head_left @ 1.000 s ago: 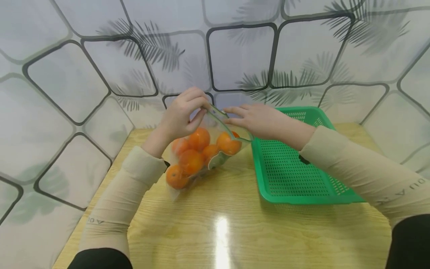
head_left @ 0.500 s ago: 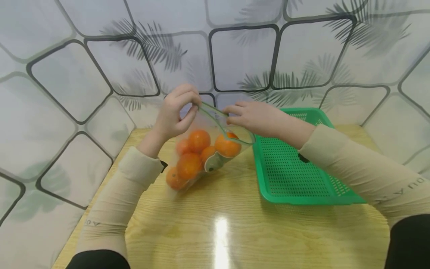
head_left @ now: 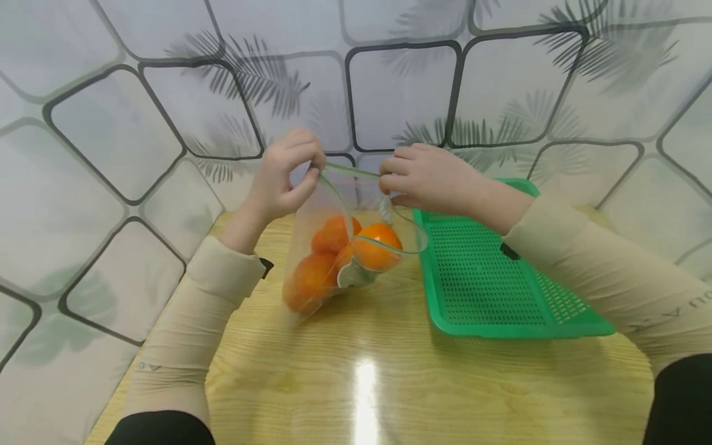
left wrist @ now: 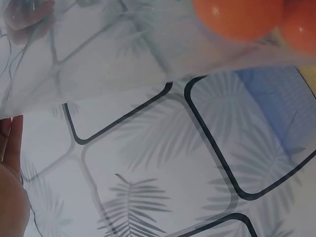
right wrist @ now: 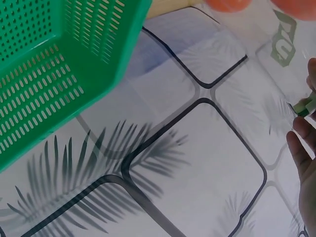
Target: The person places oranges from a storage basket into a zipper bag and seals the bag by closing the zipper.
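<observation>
A clear zip bag (head_left: 308, 232) with a green-edged mouth hangs between my hands above the wooden table, its mouth parted. Inside are several oranges (head_left: 379, 247), gathered low, and a pale green printed patch shows on its side. My left hand (head_left: 286, 173) pinches the left corner of the mouth between thumb and fingers. At the far edge, right of middle, my right hand (head_left: 428, 178) grips the rim. In the right wrist view its fingers (right wrist: 302, 148) hold the green edge. Through the film in the left wrist view, part of my right hand (left wrist: 27, 19) shows blurred.
A green plastic basket (head_left: 431, 296) with perforated walls stands on the table (head_left: 311, 383) to the right, partly under my right forearm. Behind the table hangs a white patterned backdrop (head_left: 400, 99) with dark lines and leaf prints.
My left hand has moved up and left. My right hand has risen and its fingers have curled onto the rim. The bag's mouth has widened, and the oranges have shifted together.
</observation>
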Demonstrator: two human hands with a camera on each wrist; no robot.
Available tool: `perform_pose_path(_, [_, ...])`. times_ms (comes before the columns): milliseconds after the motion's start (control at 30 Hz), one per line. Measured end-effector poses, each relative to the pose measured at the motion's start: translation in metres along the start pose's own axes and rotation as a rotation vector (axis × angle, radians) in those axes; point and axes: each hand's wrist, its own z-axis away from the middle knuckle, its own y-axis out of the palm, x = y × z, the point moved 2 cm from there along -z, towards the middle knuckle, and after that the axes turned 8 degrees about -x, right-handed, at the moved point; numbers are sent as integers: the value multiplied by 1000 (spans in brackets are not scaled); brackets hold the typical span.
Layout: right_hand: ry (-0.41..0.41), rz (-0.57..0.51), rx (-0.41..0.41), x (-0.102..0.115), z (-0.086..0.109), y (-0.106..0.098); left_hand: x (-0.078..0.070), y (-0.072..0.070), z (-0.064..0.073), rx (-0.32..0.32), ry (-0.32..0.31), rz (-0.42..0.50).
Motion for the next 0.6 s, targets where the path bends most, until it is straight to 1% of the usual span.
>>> perform_pose_path(67, [10,12,-8,-1,-3,-3,0,-3,-2,11,5,-28])
perform_pose_path(233, [38,34,-31,-5,-9,-11,0,-12,-4,28,2,-143])
perform_pose_path(433, [104,11,-34,-8,-13,-19,-2,-25,-2,93,14,-263])
perform_pose_path(600, [149,-9,-62,-13,-16,-26,-3,-31,-2,154,27,-350])
